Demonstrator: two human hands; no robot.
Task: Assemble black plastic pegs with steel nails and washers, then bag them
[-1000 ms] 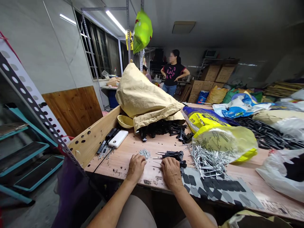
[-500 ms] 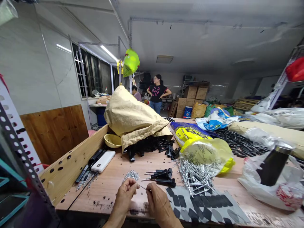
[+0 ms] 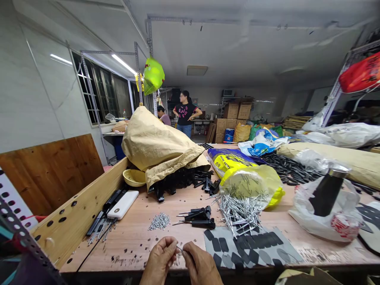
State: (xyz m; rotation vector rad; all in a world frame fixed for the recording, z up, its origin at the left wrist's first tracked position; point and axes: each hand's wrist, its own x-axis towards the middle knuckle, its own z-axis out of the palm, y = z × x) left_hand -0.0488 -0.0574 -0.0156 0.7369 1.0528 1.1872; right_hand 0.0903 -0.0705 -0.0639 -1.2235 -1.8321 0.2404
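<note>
Near the table's front edge, my left hand [image 3: 161, 258] and my right hand [image 3: 200, 262] are close together, both pinched. A thin metal rod [image 3: 179, 248] shows between their fingertips, its right part inside my right fingers. My left thumb and forefinger close at its other end; whatever small thing they hold there is hidden. Just beyond my hands lies a small heap of silver nuts [image 3: 159, 221]. To its right are several black plastic pieces [image 3: 197, 217] with metal rods sticking out leftward. A loose pile of long silver rods [image 3: 240, 211] spills from a yellow bag [image 3: 268, 186].
A grey sheet with black pads [image 3: 252, 249] lies at front right. Beyond it stands a dark bottle [image 3: 328, 194] in a plastic bag. A white power bank [image 3: 122, 204] rests by the wooden side board [image 3: 86, 209]. Behind are a large paper sack [image 3: 160, 138] and a standing person [image 3: 185, 113].
The view has shifted, so the scene sits further left. My hands are slightly nearer the front edge and have drawn a little closer together, still pinching around the rod.
</note>
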